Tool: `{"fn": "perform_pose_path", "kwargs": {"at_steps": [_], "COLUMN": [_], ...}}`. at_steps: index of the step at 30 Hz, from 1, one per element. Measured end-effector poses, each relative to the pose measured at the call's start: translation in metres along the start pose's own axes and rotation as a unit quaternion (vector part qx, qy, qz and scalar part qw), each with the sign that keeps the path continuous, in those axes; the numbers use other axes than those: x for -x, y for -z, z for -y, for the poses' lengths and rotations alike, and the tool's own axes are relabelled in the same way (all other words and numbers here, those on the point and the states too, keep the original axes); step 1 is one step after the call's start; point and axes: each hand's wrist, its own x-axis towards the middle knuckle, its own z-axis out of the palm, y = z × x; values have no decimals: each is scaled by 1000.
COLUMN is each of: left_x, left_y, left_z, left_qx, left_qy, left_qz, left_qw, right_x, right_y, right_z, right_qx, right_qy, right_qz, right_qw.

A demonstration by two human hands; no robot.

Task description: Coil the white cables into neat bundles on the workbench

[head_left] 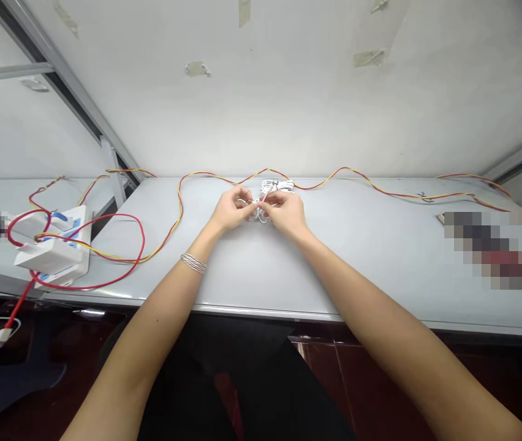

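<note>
My left hand and my right hand meet over the middle of the white tabletop. Both have thumb and fingers pinched on a thin white cable, part of which loops down between them. Just behind my fingertips lies a coiled bundle of white cable, with a dark tie around it. My right hand partly covers this bundle. Whether the held piece and the bundle are joined I cannot tell. A silvery bracelet circles my left wrist.
Red and yellow twisted wire runs along the back of the table by the wall. At left, a white power strip holds a white plug adapter amid red wire loops. Blurred-out objects lie at right.
</note>
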Motion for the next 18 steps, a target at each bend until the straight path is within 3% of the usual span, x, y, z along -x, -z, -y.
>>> {"fn": "perform_pose_path", "kwargs": {"at_steps": [7,13,16,18], "left_x": [3,2,2,1], "left_y": [-1,-2,-1,-1], "left_z": [-1,5,6,8], "left_qx": [-16,-13,-27,-44], "left_qy": [1,4,-5,-16], "left_qz": [23,17,15,11], "left_qw": [1000,1000,1000,999], "right_x": [4,0,4,16], "right_y": [1,1,17,38], "right_z": [5,3,26,54], "right_qx": [-34,24,108,99], "right_qy": [-24,-12,-4,6], "right_qz": [5,49,49,50], "right_qw": [999,998,993,994]}}
